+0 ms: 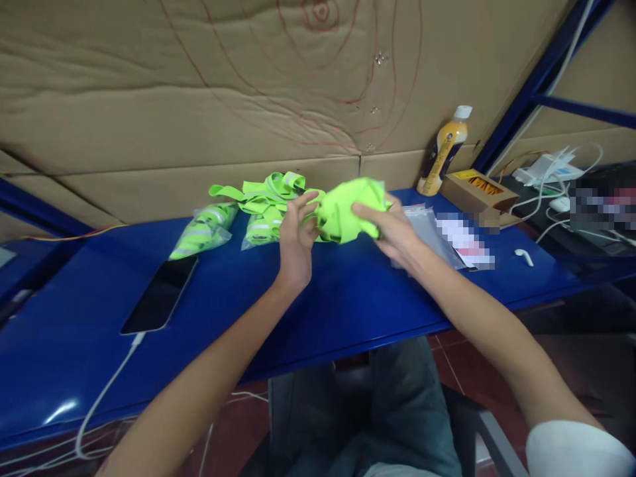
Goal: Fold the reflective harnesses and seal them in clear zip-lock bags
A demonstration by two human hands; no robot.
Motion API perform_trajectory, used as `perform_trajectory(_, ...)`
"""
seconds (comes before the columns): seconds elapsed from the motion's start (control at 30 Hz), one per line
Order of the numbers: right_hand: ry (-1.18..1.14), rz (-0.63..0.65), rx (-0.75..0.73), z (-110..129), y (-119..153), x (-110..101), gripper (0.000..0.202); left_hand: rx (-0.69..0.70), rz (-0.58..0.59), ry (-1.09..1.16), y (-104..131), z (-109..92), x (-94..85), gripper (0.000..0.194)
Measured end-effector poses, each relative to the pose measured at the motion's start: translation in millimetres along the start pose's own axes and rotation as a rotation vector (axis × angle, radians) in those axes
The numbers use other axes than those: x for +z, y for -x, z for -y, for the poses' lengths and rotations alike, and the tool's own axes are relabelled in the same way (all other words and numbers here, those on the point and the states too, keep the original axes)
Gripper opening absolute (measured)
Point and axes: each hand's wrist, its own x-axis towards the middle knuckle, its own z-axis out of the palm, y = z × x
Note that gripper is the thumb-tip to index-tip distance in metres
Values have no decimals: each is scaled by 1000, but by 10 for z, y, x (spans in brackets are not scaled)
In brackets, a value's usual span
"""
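In the head view, my right hand [395,228] grips a bunched fluorescent green strap bundle [348,209], thumb on top, above the blue table. My left hand [298,232] is at the left side of this bundle, its fingers apart; whether the fingertips touch it I cannot tell. Behind my left hand lies a loose heap of green straps with silver reflective stripes [271,192]. Below that heap sits a bagged strap bundle [262,227], partly hidden by my left hand. Farther left is another bundle in a clear bag [206,228].
Clear plastic bags [422,232] lie right of my right hand. A phone [161,295] with a white cable is on the blue table [348,298]. A yellow drink bottle [444,152], an open cardboard box [477,192] and a white earbud [523,256] are at the right. Cardboard [124,119] stands behind.
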Motion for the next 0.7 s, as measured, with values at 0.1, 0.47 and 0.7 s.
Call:
perform_trajectory(0.1,6,-111,-182,331,-121,-173,64,37,91,-302,113,39,225,36)
perform_trajectory(0.47,239,-270,-459,580,-462,-697,57,636,1059,-1001,159,42,583,38)
perform_trajectory(0.7,321,-272,-443,316,-628,-903,74,452,776,-1012,86,-200,256,26)
